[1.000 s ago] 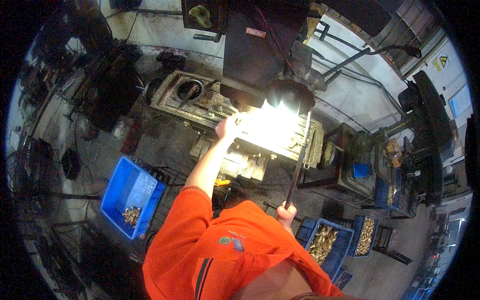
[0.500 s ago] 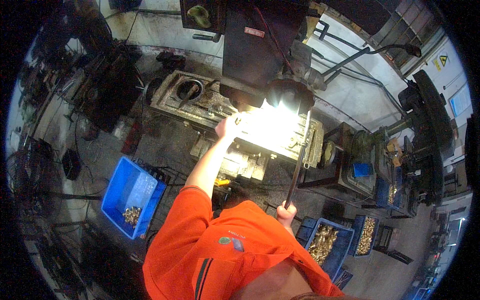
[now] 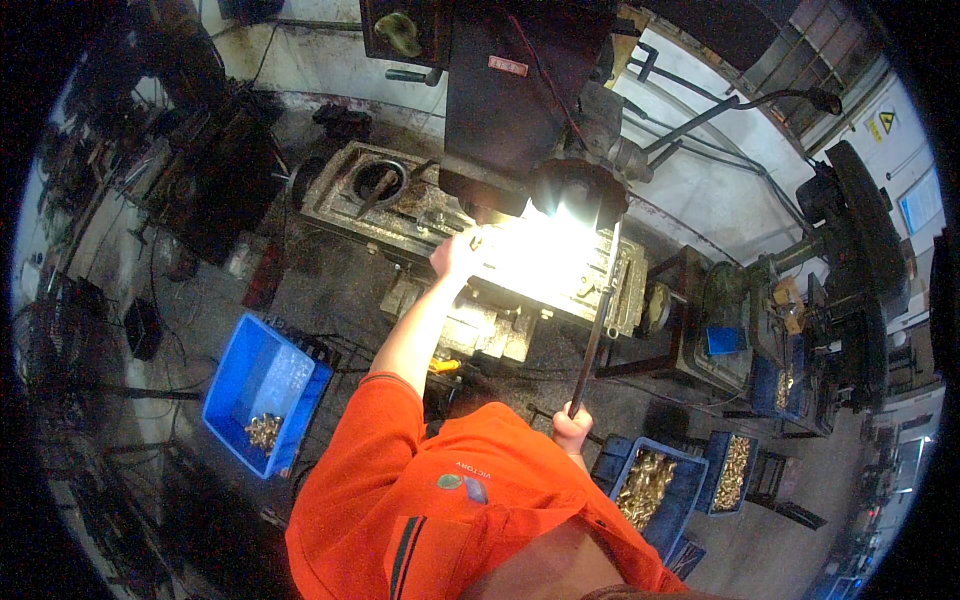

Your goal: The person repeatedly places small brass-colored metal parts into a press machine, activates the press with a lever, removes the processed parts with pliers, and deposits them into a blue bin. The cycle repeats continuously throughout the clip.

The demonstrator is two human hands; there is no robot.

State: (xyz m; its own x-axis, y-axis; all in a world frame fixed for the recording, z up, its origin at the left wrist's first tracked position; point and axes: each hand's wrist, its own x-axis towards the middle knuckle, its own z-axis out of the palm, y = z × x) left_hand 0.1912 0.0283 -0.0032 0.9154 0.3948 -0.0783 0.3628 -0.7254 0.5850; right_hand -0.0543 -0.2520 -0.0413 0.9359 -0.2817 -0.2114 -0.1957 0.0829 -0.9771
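My left hand (image 3: 457, 254) reaches over the front of the metal machine table (image 3: 345, 215), at the edge of a strong glare. Its fingers are curled in, with a small glint at their tips; what they hold, if anything, is washed out. Close to my body on the right, my right hand (image 3: 572, 426) is wrapped round the lower end of a long dark lever (image 3: 594, 348). The lever rises to the machine head (image 3: 585, 180), where a bright lamp hides the work spot under it.
A blue bin (image 3: 232, 385) with some brass-coloured parts (image 3: 263, 431) stands at the left. Two more blue bins full of such parts, a nearer bin (image 3: 690, 520) and a farther bin (image 3: 712, 470), are at my right. Another machine (image 3: 850, 235) stands far right.
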